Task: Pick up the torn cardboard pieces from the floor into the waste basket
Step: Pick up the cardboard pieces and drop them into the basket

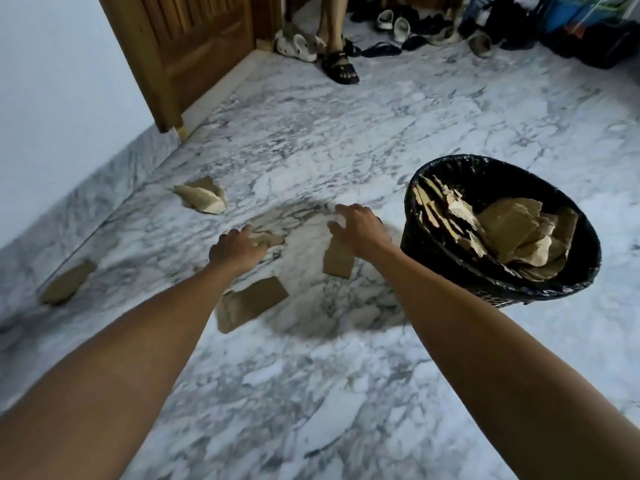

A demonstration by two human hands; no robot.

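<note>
Waste basket (585, 251) part-filled; five cardboard pieces (251, 303) remain on floor (346, 133); left hand (239, 249) grip closing on scrap (268, 239), right hand (360, 226) grip pinching piece (337, 259).

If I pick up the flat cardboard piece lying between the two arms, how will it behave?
The flat cardboard piece is probably light and fairly stiff, since it lies flat. Its torn edge may bend or shed bits. On the smooth marble floor it may slide before lifting.

The single head view looks forward and steeply down from above the person's outstretched arms, close to the marble floor (346, 140). Wide-angle distortion curves the edges. The door (194, 46) lies far ahead, upper left.
</note>
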